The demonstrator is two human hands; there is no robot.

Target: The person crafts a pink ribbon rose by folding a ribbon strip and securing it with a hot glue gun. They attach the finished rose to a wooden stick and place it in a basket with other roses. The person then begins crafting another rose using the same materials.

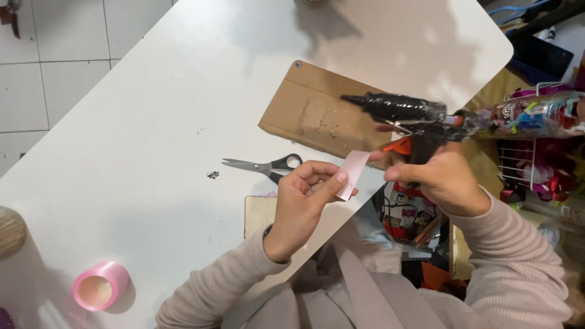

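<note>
1. A small pink ribbon strip (352,173) is pinched between the thumb and fingers (332,183) of the left hand (301,204), above the near edge of a white worktop (152,122).
2. A black glue gun (405,116) with an orange trigger is gripped by the right hand (442,180), fingers clenched around its handle; its nozzle is pointed left, above and just right of the strip.
3. The upper end of the strip is held close to the right hand's fingertips; contact cannot be told.
4. A brown cardboard sheet (317,113) is seen on the worktop beyond both hands, under the gun's nozzle.
5. Grey scissors (265,165) with black handles are laid just left of the left fingers.
6. A pale square card (259,214) is seen beside the left wrist.
7. A pink ribbon roll (100,285) is placed well apart, far left of the left forearm, near the worktop's edge.
8. A white wire rack (530,152) of colourful items is seen right of the right hand, off the worktop.
</note>
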